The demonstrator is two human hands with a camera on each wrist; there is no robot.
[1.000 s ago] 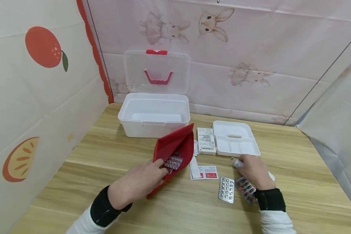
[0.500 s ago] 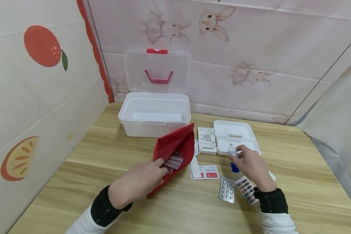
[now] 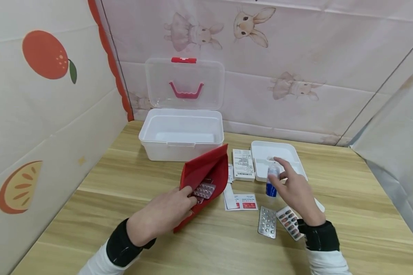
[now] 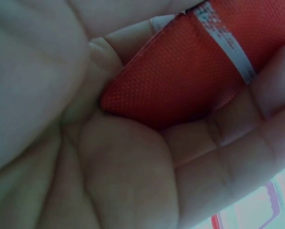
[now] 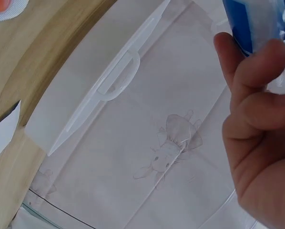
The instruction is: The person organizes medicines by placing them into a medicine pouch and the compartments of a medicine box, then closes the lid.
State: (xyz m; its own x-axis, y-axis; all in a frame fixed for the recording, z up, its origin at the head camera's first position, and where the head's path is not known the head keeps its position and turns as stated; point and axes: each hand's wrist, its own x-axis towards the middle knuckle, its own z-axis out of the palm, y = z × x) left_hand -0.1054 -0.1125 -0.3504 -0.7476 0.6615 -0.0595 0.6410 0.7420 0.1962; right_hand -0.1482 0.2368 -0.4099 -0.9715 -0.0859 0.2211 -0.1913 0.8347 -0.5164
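Note:
My left hand grips the near edge of a red fabric pouch, whose mouth gapes upward. Inside it lie blister packs. In the left wrist view, a red corner of the pouch with a pale printed strip lies between thumb and fingers. My right hand holds a small blue-and-white bottle, thumb against its side and index finger raised. Curled fingers lie against the bottle in the right wrist view. Below that hand are a silver blister pack and a capsule blister pack.
An open white box with a raised clear lid stands at the back. Right of it are a white carton and a shallow divided tray. Red-and-white packets lie beside the pouch.
My right hand has picked the bottle up off the table, turned it more upright and moved it slightly left, and its index finger has lifted. The left hand and pouch stay put.

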